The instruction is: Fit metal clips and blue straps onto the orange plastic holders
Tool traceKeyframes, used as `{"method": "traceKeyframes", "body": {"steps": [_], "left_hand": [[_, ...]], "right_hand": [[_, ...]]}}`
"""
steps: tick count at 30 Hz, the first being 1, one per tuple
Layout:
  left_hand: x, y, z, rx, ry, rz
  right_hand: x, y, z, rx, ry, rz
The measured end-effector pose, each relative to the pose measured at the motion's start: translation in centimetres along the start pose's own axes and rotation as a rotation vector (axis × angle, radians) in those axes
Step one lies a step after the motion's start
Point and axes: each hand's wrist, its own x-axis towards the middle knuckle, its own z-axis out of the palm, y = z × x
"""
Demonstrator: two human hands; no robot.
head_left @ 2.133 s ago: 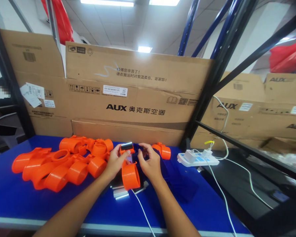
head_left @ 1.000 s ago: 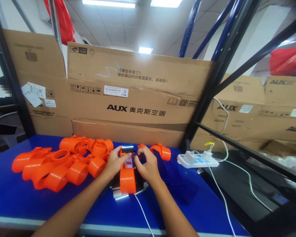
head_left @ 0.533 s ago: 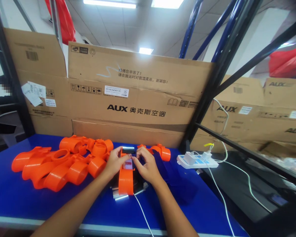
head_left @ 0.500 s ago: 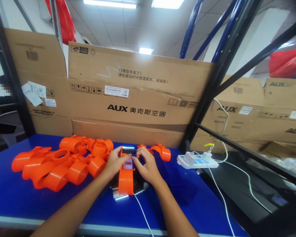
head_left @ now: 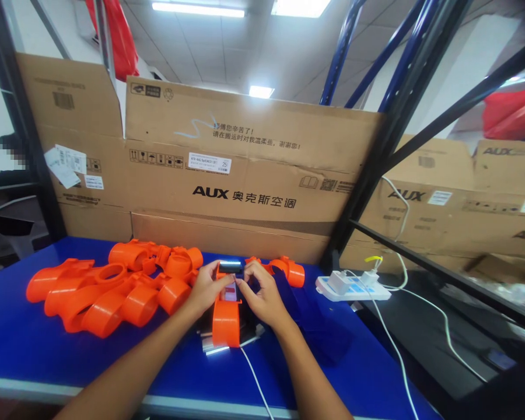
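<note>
An orange plastic ring part (head_left: 226,324) stands in front of me at the middle of the table, with a pale, pinkish rectangular insert (head_left: 230,293) in its upper section. A dark, shiny strip (head_left: 230,266) shows at its far end. My left hand (head_left: 209,288) is closed on the part's left side, thumb over the insert. My right hand (head_left: 262,293) is on the other side, thumb and fingers pinched close to the left thumb; what is between them is too small to make out. Beneath the part lies a dark object with silvery edges (head_left: 217,350), mostly covered.
Several similar orange ring parts (head_left: 107,312) are heaped to the left, with more (head_left: 294,272) behind my right hand. A white power strip (head_left: 354,287) with plugs sits at the right edge. A white cable (head_left: 257,382) runs toward me. Cardboard (head_left: 245,227) walls the back.
The view has shifted slightly, so things appear a little farther right. Both hands stay at the same orange part, with barely any finger movement.
</note>
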Motion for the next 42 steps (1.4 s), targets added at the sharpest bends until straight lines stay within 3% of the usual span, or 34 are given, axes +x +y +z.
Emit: {"method": "traceKeyframes", "body": {"steps": [14,21,25,29,37,42], "left_hand": [[0.0,-0.1,0.1,-0.035,-0.016,-0.065],[-0.5,-0.2,0.6,-0.218,-0.094,-0.184],[-0.6,-0.6,0.4,-0.290,-0.159,-0.244],[-0.7,-0.9,0.6,-0.364,-0.237,-0.285],[-0.9,-0.5,0.8,-0.381,-0.255,-0.259],[-0.7,-0.6,0.6,-0.335,-0.241,-0.280]], "right_hand": [[0.0,-0.6,-0.4,0.080,-0.007,0.007],[0.2,-0.2,-0.2,0.303,0.237,0.223],[0.4,-0.3,-0.1,0.434,0.097,0.332],[0.5,-0.1,-0.3,0.497,-0.025,0.342],[0.4,-0.4,0.1,0.454,0.095,0.377],[0.3,-0.2,0.6,0.482,0.078,0.401]]}}
